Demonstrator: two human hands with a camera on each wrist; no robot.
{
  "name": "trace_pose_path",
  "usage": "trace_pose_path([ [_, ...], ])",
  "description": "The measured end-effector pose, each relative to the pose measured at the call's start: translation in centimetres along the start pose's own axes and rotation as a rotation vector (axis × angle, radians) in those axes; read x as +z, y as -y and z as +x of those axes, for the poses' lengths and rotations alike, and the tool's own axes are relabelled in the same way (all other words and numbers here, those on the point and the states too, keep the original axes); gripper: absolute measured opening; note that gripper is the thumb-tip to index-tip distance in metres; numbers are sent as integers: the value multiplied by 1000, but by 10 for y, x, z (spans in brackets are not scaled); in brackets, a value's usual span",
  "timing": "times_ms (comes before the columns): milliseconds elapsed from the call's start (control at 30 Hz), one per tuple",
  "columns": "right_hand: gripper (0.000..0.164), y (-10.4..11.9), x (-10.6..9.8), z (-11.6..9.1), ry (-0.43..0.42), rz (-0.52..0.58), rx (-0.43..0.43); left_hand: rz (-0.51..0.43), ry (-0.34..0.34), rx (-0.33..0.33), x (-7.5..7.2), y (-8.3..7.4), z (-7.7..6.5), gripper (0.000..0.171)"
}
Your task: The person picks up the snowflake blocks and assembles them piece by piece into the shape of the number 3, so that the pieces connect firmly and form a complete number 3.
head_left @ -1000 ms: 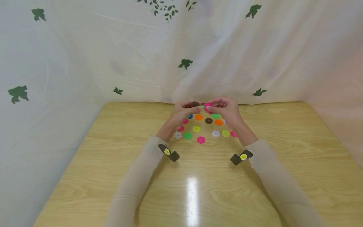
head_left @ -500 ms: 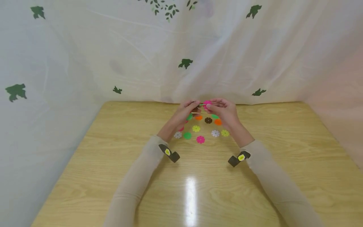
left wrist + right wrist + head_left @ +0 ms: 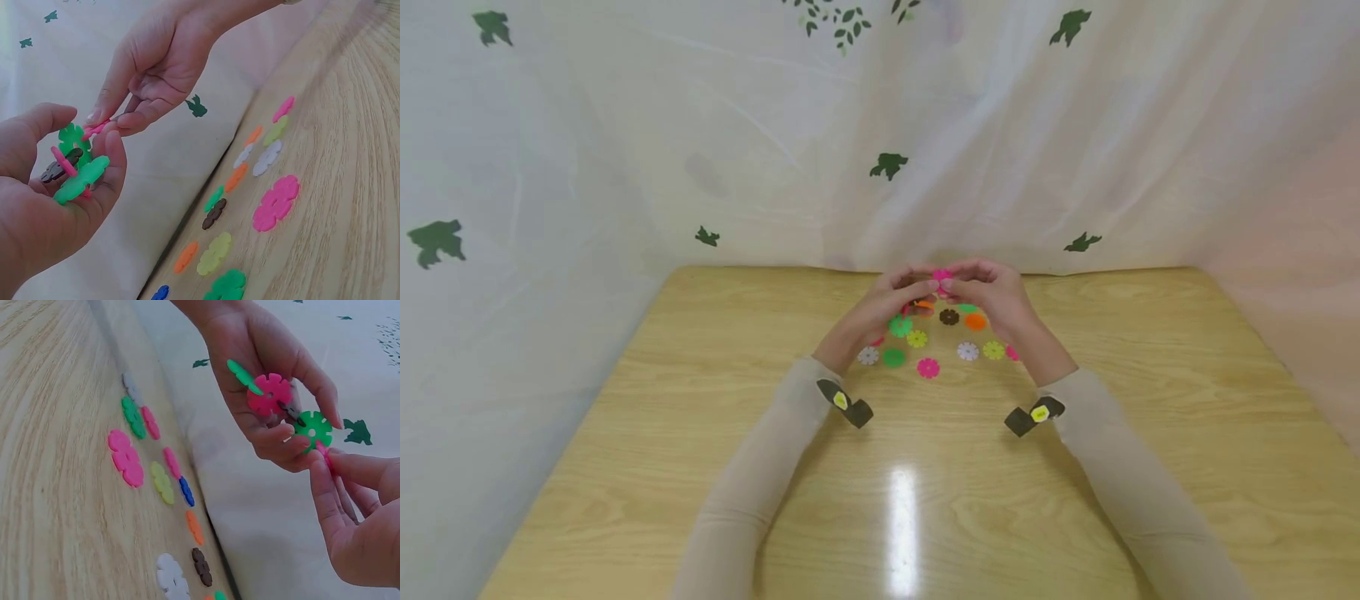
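Observation:
My left hand holds a small chain of flower-shaped interlocking discs. In the right wrist view the chain runs from a tilted green disc through a pink disc and a brown disc to another green disc. Thumb and fingertips of my right hand pinch a separate-coloured pink disc edge-on against that last green disc. Whether its slot is seated there cannot be told. Both hands meet above the far part of the table.
Loose discs lie flat below the hands on the wooden table, among them a pink disc, a white disc, a yellow disc and an orange disc. A pale curtain hangs behind the table's far edge.
The left hand has turned, so the chain now hangs below it with a green disc showing. The two hands have come closer, the right one keeping its pinch on the pink disc.

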State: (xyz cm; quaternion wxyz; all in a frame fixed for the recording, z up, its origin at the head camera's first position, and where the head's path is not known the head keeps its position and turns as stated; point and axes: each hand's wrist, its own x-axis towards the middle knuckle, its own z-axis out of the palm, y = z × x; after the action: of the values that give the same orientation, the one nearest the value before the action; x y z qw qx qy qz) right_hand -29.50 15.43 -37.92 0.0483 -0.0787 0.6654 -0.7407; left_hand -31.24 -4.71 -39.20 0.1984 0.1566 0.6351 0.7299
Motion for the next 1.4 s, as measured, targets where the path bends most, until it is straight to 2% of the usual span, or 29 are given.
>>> trace_pose_path([
  [100, 25, 2, 0, 1, 4, -31, 13, -26, -6, 17, 0, 1, 1, 35],
  [233, 32, 5, -6, 0, 67, -108, 41, -58, -29, 31, -2, 2, 1, 30],
  [467, 46, 12, -25, 1, 228, -460, 132, -114, -72, 45, -6, 0, 2, 28],
  [600, 43, 12, -32, 0, 300, -588, 167, -116, -84, 49, -7, 0, 2, 32],
  [733, 33, 7, -39, -2, 409, -670, 138, -107, -92, 66, -8, 0, 2, 35],
  [833, 30, 1, -43, -3, 519, -753, 75, -90, -91, 81, -8, 1, 2, 37],
  [933, 30, -5, -45, -4, 589, -835, -9, -78, -88, 93, -9, 3, 2, 37],
  [1033, 30, -10, -45, -5, 612, -854, -62, -80, -79, 100, -10, 3, 3, 36],
  [1233, 30, -18, -45, -7, 616, -919, -104, -82, -67, 107, -10, 4, 3, 35],
  [1400, 29, -21, -45, -11, 591, -987, -84, -78, -66, 96, -7, 4, 3, 35],
])
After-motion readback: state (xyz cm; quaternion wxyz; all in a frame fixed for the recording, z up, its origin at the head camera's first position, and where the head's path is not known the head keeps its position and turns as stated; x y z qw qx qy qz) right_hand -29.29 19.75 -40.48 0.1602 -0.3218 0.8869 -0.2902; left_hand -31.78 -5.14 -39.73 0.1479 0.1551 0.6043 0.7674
